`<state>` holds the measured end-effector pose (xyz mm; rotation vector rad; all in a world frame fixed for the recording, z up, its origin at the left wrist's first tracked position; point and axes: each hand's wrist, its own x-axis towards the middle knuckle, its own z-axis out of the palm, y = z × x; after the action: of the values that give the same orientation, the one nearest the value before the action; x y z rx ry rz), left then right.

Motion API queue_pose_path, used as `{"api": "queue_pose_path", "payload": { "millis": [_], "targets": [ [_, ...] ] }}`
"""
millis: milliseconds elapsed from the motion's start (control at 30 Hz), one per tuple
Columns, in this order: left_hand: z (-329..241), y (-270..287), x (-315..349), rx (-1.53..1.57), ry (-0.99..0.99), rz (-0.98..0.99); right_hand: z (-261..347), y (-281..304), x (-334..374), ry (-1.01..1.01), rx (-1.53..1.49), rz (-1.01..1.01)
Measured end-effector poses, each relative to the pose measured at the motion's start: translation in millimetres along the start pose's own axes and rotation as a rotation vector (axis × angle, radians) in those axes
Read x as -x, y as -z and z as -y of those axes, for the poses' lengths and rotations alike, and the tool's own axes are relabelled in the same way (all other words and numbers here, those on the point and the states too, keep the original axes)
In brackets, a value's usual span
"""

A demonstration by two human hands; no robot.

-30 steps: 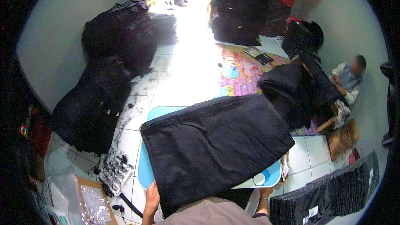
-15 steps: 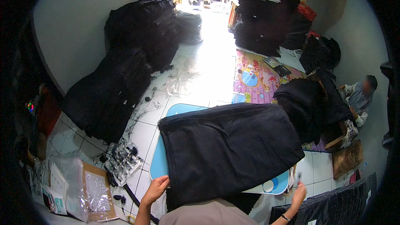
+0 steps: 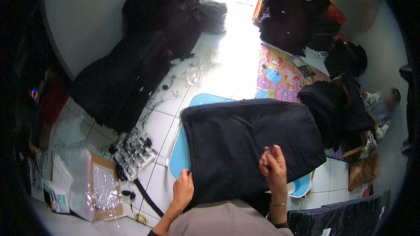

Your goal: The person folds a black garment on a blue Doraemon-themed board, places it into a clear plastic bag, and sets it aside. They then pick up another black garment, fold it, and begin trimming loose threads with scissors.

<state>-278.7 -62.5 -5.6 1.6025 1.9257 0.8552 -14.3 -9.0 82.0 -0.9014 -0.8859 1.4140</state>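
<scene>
Black folded cloth [image 3: 253, 140] lies in a flat stack across a low blue-topped table [image 3: 178, 153] in front of me. At its near left edge, my left hand [image 3: 183, 189] is closed, pinching the cloth's border. My right hand [image 3: 274, 168] is raised over the right half of the cloth, fingers curled round a small metal tool [image 3: 271, 150]. Most of that tool is hidden by the fingers, so its kind is unclear.
Large black cloth piles [image 3: 127, 74] stand on the left, with another pile [image 3: 288, 22] at the back right. A person [image 3: 381, 109] sits at the far right. Plastic-wrapped packages [image 3: 92, 183] lie at the lower left, stacked black pieces [image 3: 341, 214] at the lower right.
My right hand has come from beside the table's right edge, leftward and up over the cloth. My left hand stays at the left edge. The whole view has shifted slightly.
</scene>
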Motion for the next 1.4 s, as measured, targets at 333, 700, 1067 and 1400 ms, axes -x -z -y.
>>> {"api": "queue_pose_path", "payload": {
  "millis": [333, 700, 1067, 1400],
  "targets": [
    [27, 30, -9, 0.287, 0.025, 0.263, -27, -59, -11, 0.211, 1.197, 0.118],
    [27, 41, -19, 0.198, 0.022, 0.224, -63, -102, -12, 0.33, 1.247, 0.806],
    [10, 19, -24, 0.174, -0.079, 0.281, -56, -99, -15, 0.085, 1.105, 0.743],
    [21, 38, -28, 0.066, 0.003, 0.248, -44, -107, -30, 0.262, 1.373, 0.566]
  ]
}}
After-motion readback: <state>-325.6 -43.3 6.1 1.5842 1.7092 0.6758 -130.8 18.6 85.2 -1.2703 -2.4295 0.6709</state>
